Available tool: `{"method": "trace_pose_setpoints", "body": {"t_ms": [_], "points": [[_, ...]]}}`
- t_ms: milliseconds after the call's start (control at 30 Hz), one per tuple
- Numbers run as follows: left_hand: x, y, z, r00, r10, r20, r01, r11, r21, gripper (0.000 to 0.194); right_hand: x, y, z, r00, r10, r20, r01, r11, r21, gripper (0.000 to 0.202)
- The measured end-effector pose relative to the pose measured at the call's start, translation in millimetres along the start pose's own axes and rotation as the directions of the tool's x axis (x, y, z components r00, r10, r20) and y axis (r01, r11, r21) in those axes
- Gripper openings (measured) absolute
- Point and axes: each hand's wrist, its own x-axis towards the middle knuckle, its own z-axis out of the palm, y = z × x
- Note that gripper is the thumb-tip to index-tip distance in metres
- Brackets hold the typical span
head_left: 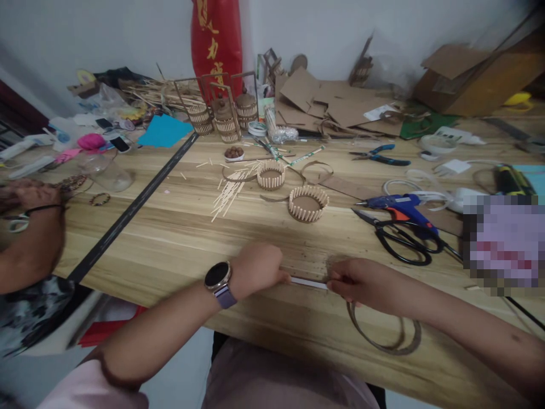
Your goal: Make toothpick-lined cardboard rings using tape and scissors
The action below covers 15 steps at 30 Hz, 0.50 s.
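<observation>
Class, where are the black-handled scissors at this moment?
In the head view, the black-handled scissors lie on the right side of the wooden table, just on the near side of the blue glue gun, beyond the right hand.

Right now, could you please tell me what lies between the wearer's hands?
In the head view, a pale strip stretches from the left hand to the right hand.
</observation>
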Motion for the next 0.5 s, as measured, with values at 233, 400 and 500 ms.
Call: {"method": "trace_pose_setpoints", "body": {"t_ms": [233,400,500], "points": [[-5.6,10.6,7.9,0.980,0.140,-0.141,-0.152,0.985,-0.078,0.015,-1.6,1.8,-0.5,0.999,0.008,0.040,-0.012,0.994,0.112,0.039],[1.0,15.5,11.6,0.942,0.289,-0.170,-0.306,0.948,-0.086,0.015,-5.3,0.1,-3.0,0.998,-0.006,0.059,-0.006,0.978,0.207,0.043],[2.7,16.6,9.8,0.941,0.321,-0.104,-0.330,0.940,-0.084,0.009,-6.1,2.3,-1.1,0.999,-0.020,0.047,0.010,0.978,0.206,0.039]]}}
